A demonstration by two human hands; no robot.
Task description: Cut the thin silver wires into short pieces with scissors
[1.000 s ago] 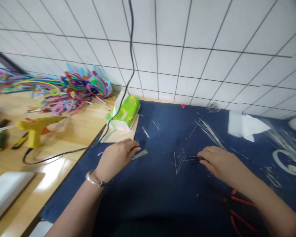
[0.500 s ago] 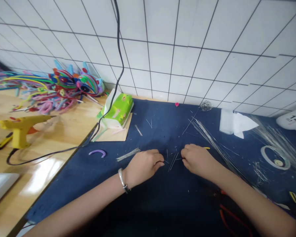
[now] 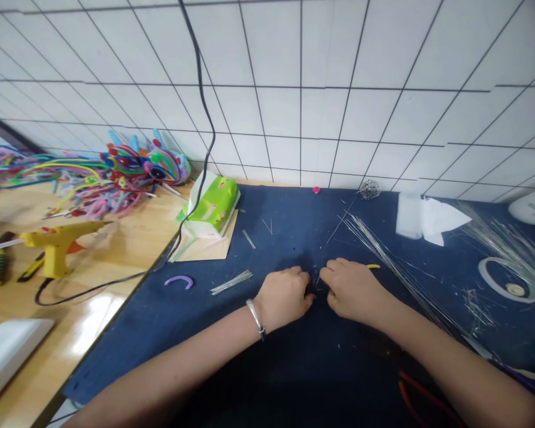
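Note:
Over the dark blue mat (image 3: 267, 356), my left hand (image 3: 285, 300), with a silver bangle on its wrist, has its fingers curled towards the thumb. Facing it a short gap away is my right hand (image 3: 352, 289), its fingers bent into a pinch. Short thin metal wires (image 3: 317, 282) lie in the gap, partly covered by the fingertips. Whatever each pinch contains is too small to make out. Left of my left hand rests a bundle of short wires (image 3: 232, 282). A yellow curved piece (image 3: 373, 266) shows behind my right hand.
Long wires (image 3: 383, 255) stretch across the mat at right, near a tape roll (image 3: 485, 279) and white pieces (image 3: 441, 220). A green tissue pack (image 3: 216, 202), purple curved piece (image 3: 179, 281) and yellow glue gun (image 3: 57, 249) are at left. A black cord (image 3: 200, 77) hangs down.
My left hand has moved right, towards my right hand, and the gap between them has narrowed. Fewer of the short wires between them show. The camera view has shifted slightly.

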